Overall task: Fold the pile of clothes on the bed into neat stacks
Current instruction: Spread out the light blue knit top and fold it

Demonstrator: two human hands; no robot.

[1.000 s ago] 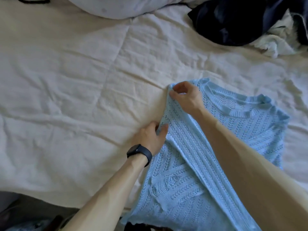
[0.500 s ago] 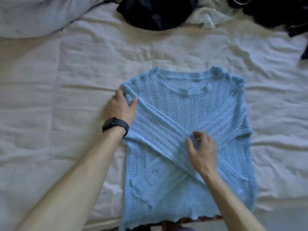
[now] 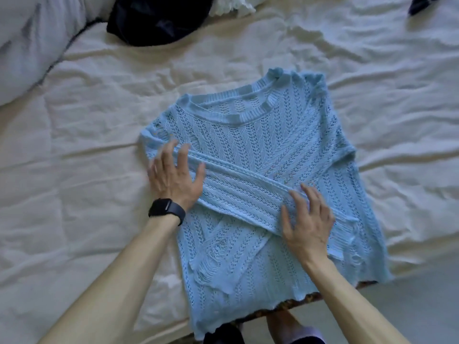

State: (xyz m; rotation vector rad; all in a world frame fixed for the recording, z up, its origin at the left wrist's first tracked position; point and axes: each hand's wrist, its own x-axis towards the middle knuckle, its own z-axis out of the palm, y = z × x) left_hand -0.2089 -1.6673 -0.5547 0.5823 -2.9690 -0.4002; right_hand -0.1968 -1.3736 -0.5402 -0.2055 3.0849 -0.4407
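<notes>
**Fingers (image 3: 168, 155) spread flat on blue knit sweater (image 3: 260, 125)**

Left hand (image 3: 173, 177): fingers straight and apart, palm down on the sweater's left shoulder edge, at one end of the sleeve (image 3: 238, 192) laid across the chest. Black watch (image 3: 167, 210) on the wrist.

Right hand (image 3: 308, 219): fingers straight, slightly apart, pressed flat on the other end of the same sleeve.

Sweater: light blue, open knit, flat on the cream bed cover (image 3: 87, 145), neckline away from the person, hem at the bed's near edge. Second sleeve lies underneath, slanting toward the hem.

Far side: dark garment (image 3: 159, 18), white garment (image 3: 233, 6) touching it, pale pillow (image 3: 27, 45) at far left.
</notes>
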